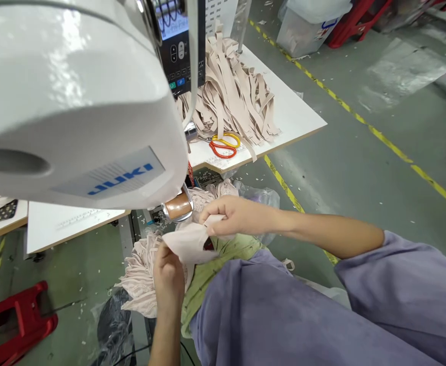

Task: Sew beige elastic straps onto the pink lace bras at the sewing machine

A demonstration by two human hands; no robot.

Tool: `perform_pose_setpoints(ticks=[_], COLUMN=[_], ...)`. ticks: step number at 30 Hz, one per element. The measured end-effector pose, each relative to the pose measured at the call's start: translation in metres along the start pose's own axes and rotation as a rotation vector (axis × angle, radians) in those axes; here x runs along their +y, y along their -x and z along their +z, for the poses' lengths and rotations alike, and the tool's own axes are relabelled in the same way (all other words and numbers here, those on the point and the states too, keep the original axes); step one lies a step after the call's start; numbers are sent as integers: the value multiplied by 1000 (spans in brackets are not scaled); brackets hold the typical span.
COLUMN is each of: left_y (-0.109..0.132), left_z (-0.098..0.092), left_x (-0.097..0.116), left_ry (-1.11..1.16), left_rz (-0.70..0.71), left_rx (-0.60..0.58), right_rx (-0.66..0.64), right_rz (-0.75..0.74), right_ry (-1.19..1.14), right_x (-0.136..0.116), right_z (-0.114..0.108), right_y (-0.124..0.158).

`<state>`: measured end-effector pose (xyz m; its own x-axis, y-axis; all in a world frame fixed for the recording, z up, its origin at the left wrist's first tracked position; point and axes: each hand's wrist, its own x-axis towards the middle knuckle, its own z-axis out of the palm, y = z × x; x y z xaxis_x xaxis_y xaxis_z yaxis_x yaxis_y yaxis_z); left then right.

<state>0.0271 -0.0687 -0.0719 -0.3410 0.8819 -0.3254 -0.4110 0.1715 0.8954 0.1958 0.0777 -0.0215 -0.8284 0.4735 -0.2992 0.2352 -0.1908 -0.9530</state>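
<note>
Between my two hands is a pale pink piece of fabric, held above my lap and close to the sewing machine's front end. My left hand pinches its left edge from below, fingers closed. On the other side, my right hand is closed on the upper right part, thumb and fingers pressed together. Beneath and beside the hands lies a heap of pale pink lace-trimmed garments. A green cloth covers part of my lap. The machine's needle area is hidden behind its head.
On the white table lie a pile of beige fabric strips and scissors with red and yellow handles. A control panel stands behind the machine head. Red stools and a plastic bin are on the floor.
</note>
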Motion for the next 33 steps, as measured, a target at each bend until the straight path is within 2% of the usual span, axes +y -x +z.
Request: perform_pose_setpoints(ticks=[2,4,6,7,9,11,13,16,20,23,26,30,33], left_y=[10,17,17,13,2,-15,-34,-58,-76,-78,-71,-55,-46], left_z=[2,9,13,11,1,-14,-29,-43,-50,-51,-45,-29,-16], left_x=[-8,-8,2,10,26,40,49,53,49,45,42,43,47], left_ry=[145,161,72,0,-204,-525,-893,-1287,-1418,-1446,-1417,-1418,-1444], left_rz=[81,127,252,354,590,786,939,1066,1047,977,909,781,743], left_rx=[-16,-50,-80,-77,-60,-119,-255,-417,-479,-410,-346,-277,-235], right_rx=[-93,-224,-349,-356,-227,-54,25,7,6,-2,21,258,364], right_rz=[46,52,0,-58,-181,-239,-231,-205,-169,-187,-291,-559,-615], right_ry=[-103,-104,36,171,523,806,932,964,986,965,853,792,746], right_x=[-17,-36,-53,-60,-69,-72,-70,-67,-68,-63,-45,-12,1], right_z=[-6,-9,-12,-14,-17,-19,-21,-20,-20,-23,-26,-28,-28], right_y=[-4,-11,-19,-24,-33,-42,-47,-50,-50,-51,-49,-42,-42])
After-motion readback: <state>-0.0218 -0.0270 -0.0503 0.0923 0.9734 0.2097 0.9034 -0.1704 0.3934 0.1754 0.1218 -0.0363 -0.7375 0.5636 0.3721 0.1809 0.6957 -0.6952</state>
